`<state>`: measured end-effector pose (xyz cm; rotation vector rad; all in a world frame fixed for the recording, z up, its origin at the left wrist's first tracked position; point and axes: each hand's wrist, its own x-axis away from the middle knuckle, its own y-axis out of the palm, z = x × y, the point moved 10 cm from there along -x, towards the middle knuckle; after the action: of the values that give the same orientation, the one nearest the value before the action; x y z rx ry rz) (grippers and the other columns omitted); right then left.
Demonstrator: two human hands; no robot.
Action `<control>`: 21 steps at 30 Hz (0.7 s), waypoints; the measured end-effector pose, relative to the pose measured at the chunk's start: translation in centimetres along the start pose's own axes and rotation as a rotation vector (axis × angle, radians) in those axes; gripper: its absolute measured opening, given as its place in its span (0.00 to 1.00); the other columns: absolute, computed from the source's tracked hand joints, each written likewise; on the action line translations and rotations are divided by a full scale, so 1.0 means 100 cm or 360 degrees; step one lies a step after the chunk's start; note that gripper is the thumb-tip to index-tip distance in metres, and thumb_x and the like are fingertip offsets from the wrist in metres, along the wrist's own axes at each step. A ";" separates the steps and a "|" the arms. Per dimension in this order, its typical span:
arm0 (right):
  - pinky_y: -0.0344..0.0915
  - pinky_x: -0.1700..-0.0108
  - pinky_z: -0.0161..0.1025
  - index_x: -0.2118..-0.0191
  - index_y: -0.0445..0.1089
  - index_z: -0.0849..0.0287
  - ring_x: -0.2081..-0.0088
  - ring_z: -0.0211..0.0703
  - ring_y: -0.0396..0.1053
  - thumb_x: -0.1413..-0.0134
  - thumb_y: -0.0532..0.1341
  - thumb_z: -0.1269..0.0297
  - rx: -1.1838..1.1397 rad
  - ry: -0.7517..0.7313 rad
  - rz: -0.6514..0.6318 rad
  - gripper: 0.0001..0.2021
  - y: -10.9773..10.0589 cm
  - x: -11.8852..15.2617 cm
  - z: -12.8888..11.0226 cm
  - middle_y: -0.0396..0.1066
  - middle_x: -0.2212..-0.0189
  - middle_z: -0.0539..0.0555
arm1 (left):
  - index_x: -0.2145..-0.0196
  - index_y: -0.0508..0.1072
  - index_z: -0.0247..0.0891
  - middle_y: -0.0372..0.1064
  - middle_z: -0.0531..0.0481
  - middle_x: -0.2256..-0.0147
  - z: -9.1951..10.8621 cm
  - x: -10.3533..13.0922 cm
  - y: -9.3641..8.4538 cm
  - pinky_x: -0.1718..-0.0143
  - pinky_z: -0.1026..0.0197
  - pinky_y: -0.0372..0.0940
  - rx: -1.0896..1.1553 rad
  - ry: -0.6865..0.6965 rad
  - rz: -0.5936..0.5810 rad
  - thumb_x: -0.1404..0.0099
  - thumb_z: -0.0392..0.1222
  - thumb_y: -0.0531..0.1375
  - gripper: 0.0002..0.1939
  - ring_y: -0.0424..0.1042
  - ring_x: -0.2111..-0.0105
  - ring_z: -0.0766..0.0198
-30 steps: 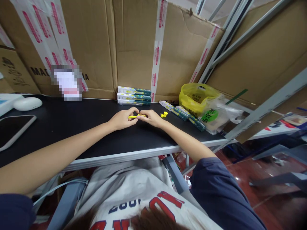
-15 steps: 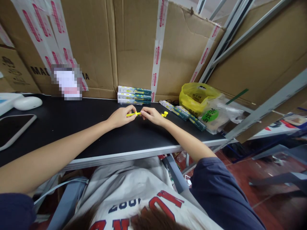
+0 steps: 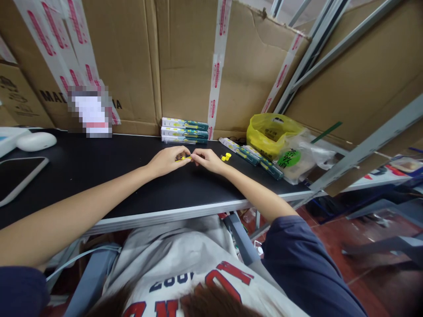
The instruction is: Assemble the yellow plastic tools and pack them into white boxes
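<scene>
My left hand (image 3: 168, 161) is closed around a thin yellow stick-like piece (image 3: 180, 159), most of it hidden by the fingers. Fingertips of my right hand (image 3: 208, 159) are pinched together at the piece's right end, meeting the left fingertips. Whether the right fingers hold a part of their own is hidden. Just beyond my right wrist, small yellow pieces (image 3: 227, 157) lie on the black tabletop (image 3: 139, 193). Behind the hands, several slim white-and-green printed boxes (image 3: 185, 132) are stacked against the cardboard.
More slim boxes (image 3: 248, 155) lie at the right, beside a yellow plastic bag (image 3: 271, 136) and a clear bag (image 3: 295, 163). A phone-like dark device (image 3: 20, 178) and a white rounded object (image 3: 37, 141) sit at the left. Tall cardboard (image 3: 185, 66) walls the back.
The yellow piece, earlier showing across both hands, is now mostly covered by my left fingers. The hands have drawn slightly closer together. The small yellow pieces stay put.
</scene>
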<state>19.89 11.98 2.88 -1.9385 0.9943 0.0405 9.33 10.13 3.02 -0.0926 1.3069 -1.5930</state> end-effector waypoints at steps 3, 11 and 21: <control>0.56 0.68 0.33 0.68 0.69 0.63 0.75 0.35 0.60 0.35 0.53 0.46 0.0002 0.0032 0.0066 0.23 -0.006 -0.001 0.005 0.67 0.78 0.49 | 0.55 0.74 0.39 0.77 0.48 0.63 -0.004 -0.001 -0.003 0.62 0.59 0.65 -0.0021 -0.0019 0.0000 0.35 0.51 0.57 0.16 0.74 0.65 0.59; 0.56 0.68 0.33 0.69 0.69 0.63 0.75 0.35 0.60 0.35 0.54 0.47 -0.0033 0.0094 0.0088 0.22 -0.003 -0.003 0.005 0.67 0.78 0.49 | 0.53 0.71 0.38 0.77 0.47 0.63 -0.005 -0.003 -0.003 0.56 0.58 0.67 0.0263 0.0001 0.0002 0.35 0.49 0.57 0.17 0.76 0.62 0.58; 0.60 0.56 0.35 0.58 0.70 0.62 0.61 0.40 0.68 0.36 0.53 0.69 0.0637 0.0082 -0.0094 0.09 0.001 -0.017 0.020 0.73 0.62 0.55 | 0.56 0.75 0.35 0.76 0.47 0.68 -0.017 -0.006 -0.010 0.65 0.60 0.65 0.0161 -0.0135 0.0065 0.32 0.51 0.52 0.19 0.72 0.74 0.62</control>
<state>19.38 14.50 2.32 -1.6055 0.8994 -0.2273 7.96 11.57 3.35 -0.0696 1.1543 -1.6002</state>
